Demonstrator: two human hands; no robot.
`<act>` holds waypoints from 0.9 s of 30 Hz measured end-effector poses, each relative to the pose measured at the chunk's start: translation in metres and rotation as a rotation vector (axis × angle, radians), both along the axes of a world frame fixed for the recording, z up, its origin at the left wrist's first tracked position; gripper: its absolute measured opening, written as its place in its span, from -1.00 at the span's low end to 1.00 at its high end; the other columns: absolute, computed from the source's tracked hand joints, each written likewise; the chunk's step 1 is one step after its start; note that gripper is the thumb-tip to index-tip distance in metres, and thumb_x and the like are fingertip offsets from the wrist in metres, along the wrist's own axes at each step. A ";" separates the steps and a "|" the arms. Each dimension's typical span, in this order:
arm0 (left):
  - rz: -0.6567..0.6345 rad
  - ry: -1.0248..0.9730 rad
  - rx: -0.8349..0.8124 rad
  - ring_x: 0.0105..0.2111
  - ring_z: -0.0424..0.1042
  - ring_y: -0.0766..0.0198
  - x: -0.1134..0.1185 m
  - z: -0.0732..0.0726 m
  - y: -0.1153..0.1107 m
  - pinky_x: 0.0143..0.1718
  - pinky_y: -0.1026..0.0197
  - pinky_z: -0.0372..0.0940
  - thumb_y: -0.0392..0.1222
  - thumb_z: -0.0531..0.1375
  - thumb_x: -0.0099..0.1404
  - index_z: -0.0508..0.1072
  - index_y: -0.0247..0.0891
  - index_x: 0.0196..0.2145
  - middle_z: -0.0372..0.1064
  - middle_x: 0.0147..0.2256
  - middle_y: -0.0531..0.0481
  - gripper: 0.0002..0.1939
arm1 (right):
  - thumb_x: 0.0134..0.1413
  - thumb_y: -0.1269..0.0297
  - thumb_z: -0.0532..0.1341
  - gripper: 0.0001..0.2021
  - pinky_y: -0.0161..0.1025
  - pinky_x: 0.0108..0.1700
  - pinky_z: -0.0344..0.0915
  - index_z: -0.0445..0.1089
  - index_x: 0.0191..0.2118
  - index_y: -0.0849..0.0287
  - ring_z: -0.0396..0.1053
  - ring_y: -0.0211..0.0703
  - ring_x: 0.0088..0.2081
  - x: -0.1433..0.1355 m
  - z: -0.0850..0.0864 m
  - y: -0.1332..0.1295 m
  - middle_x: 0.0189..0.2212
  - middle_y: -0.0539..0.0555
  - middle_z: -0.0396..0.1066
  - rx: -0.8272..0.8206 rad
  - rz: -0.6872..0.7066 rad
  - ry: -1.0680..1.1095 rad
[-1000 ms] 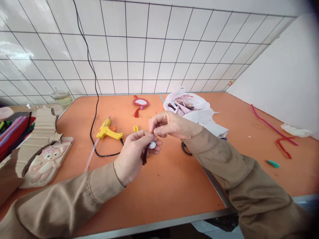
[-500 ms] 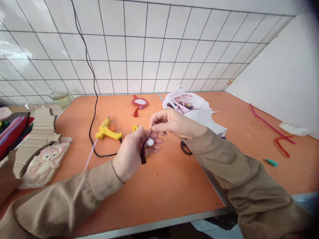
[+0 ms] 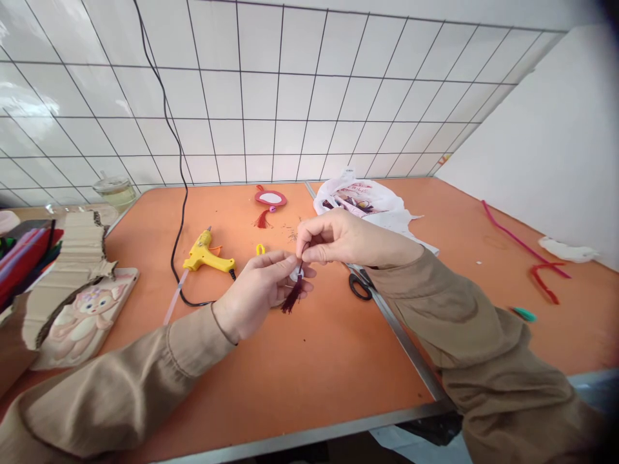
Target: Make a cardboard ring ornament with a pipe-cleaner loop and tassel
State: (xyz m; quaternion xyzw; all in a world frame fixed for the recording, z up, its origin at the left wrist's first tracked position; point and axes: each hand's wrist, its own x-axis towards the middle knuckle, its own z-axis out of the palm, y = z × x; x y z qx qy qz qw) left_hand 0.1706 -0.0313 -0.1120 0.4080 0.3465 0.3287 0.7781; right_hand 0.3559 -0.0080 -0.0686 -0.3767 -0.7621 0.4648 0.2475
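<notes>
My left hand (image 3: 258, 287) is closed, palm up, with a small round white bead (image 3: 296, 274) at its thumb and fingers. A dark purple-red tassel (image 3: 291, 298) hangs beside the bead, in front of the left fingers. Above it, my right hand (image 3: 343, 237) pinches the tassel's thin cord between thumb and forefinger. Whether the cord passes through the bead I cannot tell. Just behind the left hand lies a yellow loop (image 3: 260, 249), partly hidden. Black-handled scissors (image 3: 360, 287) rest under the right forearm, their blades mostly covered.
A yellow glue gun (image 3: 207, 254) with a black cable lies at left. Behind is a red oval ornament (image 3: 271, 198) with a tassel. A white plastic bag (image 3: 362, 193) sits at the back; torn cardboard (image 3: 72, 270) at far left, red pipe cleaners (image 3: 544, 283) at right.
The tassel has swung from left of the bead to in front of it. My left thumb has moved right toward the bead, and my right hand has shifted slightly right, still pinching the cord.
</notes>
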 end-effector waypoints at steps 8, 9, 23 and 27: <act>-0.078 -0.041 0.059 -0.37 0.46 0.28 -0.003 0.000 0.000 -0.26 0.23 0.34 -0.12 0.35 0.15 0.56 -0.36 -0.42 0.53 -0.28 -0.16 -0.79 | 0.05 0.44 0.25 -0.93 -0.28 -0.38 0.31 0.43 -0.43 0.18 0.39 -0.27 -0.43 0.005 0.001 -0.002 -0.53 -0.03 0.39 -0.015 0.108 0.052; -0.079 -0.033 0.065 -0.36 0.46 0.27 -0.003 0.000 0.000 -0.25 0.22 0.34 -0.13 0.37 0.13 0.56 -0.35 -0.44 0.53 -0.28 -0.16 -0.81 | 0.05 0.44 0.25 -0.93 -0.28 -0.38 0.31 0.43 -0.42 0.18 0.39 -0.27 -0.43 0.005 0.001 -0.001 -0.53 -0.03 0.39 -0.014 0.108 0.055; -0.032 0.109 0.117 -0.20 0.54 0.10 -0.009 0.004 0.009 -0.08 0.08 0.36 -0.10 0.31 0.20 0.61 -0.36 -0.24 0.58 -0.24 -0.22 -0.73 | 0.01 0.41 0.27 -0.94 -0.34 -0.49 0.20 0.43 -0.45 0.18 0.30 -0.36 -0.53 0.003 -0.006 0.007 -0.56 -0.05 0.35 0.042 -0.038 0.048; -0.054 0.132 0.178 -0.25 0.56 0.14 -0.009 0.005 0.014 -0.12 0.12 0.39 -0.20 0.33 0.17 0.61 -0.37 -0.27 0.57 -0.28 -0.18 -0.81 | 0.02 0.39 0.27 -0.94 -0.34 -0.50 0.24 0.40 -0.44 0.17 0.34 -0.32 -0.53 0.000 -0.011 0.009 -0.61 -0.04 0.35 0.007 -0.058 0.084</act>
